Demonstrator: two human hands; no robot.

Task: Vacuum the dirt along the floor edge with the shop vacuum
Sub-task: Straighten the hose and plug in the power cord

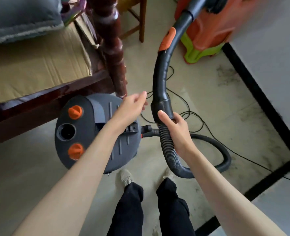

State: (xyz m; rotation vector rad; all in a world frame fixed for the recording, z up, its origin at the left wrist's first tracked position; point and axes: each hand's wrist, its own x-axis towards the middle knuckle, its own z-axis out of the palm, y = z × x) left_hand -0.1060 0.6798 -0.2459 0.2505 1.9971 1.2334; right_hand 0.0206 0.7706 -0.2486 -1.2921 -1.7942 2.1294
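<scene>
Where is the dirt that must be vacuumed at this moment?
In the head view the dirt lies on the right, on the beige floor along the black border strip, just below the orange and green stools.

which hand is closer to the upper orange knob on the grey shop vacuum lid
Left. The left hand hangs open in the air just right of the upper orange knob, above the grey shop vacuum lid. The right hand is farther right, gripping the black ribbed hose.
</scene>
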